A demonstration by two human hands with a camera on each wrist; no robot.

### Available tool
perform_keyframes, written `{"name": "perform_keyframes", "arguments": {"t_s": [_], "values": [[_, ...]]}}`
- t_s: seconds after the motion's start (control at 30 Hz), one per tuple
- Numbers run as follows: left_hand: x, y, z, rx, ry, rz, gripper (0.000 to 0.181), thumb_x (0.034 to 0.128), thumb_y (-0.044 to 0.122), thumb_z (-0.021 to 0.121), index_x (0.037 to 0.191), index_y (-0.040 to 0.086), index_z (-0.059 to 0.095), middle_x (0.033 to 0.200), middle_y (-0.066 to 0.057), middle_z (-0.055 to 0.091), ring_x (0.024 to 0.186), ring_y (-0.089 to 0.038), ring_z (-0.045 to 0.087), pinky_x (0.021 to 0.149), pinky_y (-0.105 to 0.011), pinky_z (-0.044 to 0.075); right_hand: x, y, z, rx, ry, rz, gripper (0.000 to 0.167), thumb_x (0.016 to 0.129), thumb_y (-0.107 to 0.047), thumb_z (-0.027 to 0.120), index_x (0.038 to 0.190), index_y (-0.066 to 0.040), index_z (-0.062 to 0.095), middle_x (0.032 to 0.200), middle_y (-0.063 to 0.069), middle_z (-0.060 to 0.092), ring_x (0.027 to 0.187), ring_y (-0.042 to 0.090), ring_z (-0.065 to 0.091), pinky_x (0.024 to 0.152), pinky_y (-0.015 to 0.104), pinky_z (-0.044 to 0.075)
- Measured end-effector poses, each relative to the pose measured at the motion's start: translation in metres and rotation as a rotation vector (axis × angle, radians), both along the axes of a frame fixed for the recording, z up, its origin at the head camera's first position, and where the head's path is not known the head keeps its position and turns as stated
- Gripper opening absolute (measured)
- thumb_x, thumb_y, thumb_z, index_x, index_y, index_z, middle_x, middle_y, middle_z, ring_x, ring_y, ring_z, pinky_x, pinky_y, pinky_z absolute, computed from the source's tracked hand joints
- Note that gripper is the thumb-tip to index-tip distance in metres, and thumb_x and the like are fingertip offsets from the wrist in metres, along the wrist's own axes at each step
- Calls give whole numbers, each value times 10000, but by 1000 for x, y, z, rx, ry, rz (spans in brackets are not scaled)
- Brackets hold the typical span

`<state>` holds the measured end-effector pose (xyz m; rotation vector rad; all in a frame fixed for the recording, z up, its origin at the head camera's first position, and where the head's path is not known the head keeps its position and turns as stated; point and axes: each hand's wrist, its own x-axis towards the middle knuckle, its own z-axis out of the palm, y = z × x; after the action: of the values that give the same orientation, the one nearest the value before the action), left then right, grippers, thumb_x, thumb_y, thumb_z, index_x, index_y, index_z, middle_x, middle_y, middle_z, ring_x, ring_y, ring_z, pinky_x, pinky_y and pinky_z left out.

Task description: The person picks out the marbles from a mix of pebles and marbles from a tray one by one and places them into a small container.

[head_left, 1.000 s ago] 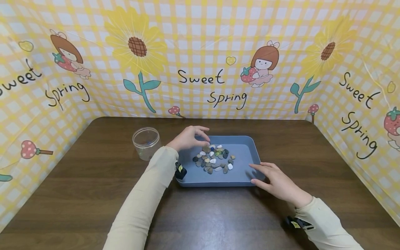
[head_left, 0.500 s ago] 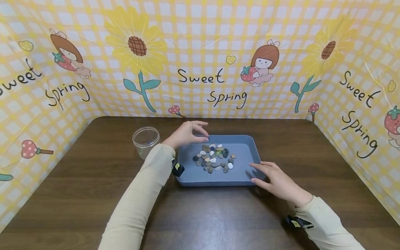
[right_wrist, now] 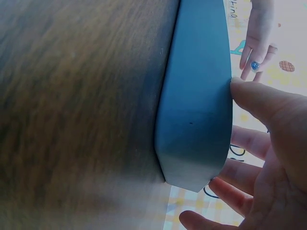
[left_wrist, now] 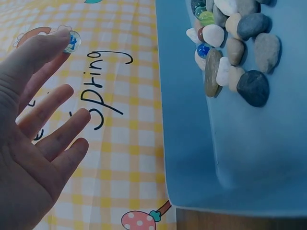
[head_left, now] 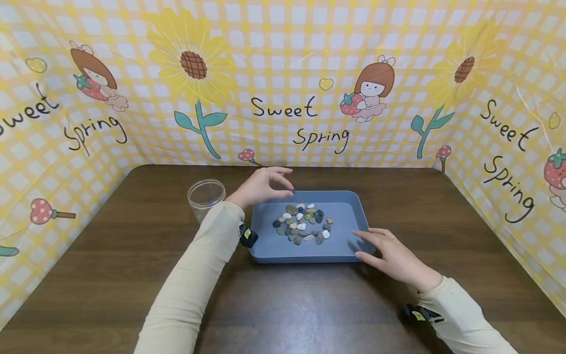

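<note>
Marble (left_wrist: 73,42), round, no long axis, pinched between thumb and finger of left hand (head_left: 260,187), other fingers spread; raised near far rim of tray (head_left: 342,250); jar (head_left: 206,194) left of grip, far from right hand (head_left: 392,253), loosely spread at tray's right end

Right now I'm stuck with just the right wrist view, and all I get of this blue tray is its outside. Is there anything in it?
Observer: Yes, white, grey and brown pebbles lie bunched together in the tray.
Operator: Neat! I can make out a blue marble in the left hand. Is that the only one?
Observer: No, the left wrist view shows a second blue marble, in the tray among the pebbles.
Operator: And is anything else standing on the table?
Observer: A clear jar stands to the left of the tray, partly hidden by the left sleeve.
</note>
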<state>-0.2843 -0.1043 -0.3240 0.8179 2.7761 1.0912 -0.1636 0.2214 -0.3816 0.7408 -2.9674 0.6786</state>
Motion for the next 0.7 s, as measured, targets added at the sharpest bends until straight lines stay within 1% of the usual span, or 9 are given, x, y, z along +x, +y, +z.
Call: {"name": "perform_keyframes", "arguments": {"t_s": [0.23, 0.47, 0.7], "values": [[3, -6, 5, -3, 26, 22, 138, 818, 256, 719, 925, 171, 740, 1415, -9, 486, 1369, -230, 369, 1103, -443, 338, -1, 0, -1, 3, 6, 1, 507, 897, -353, 602, 1331, -105, 519, 1307, 143, 572, 1268, 378, 411, 991, 555, 404], [5, -16, 9, 16, 36, 26, 153, 822, 217, 714, 949, 135, 735, 1419, -50, 480, 1372, -253, 363, 1057, -441, 397, -1, 0, 0, 2, 0, -2, 509, 896, -361, 601, 1330, -107, 521, 1304, 144, 574, 1265, 375, 413, 987, 554, 409], [8, -28, 13, 33, 45, 37, 161, 822, 191, 714, 963, 116, 734, 1418, -62, 480, 1364, -251, 376, 1018, -436, 434, 0, 0, 1, 2, -1, 1, 512, 896, -363, 601, 1331, -106, 519, 1304, 142, 574, 1263, 374, 416, 986, 554, 411]]}}
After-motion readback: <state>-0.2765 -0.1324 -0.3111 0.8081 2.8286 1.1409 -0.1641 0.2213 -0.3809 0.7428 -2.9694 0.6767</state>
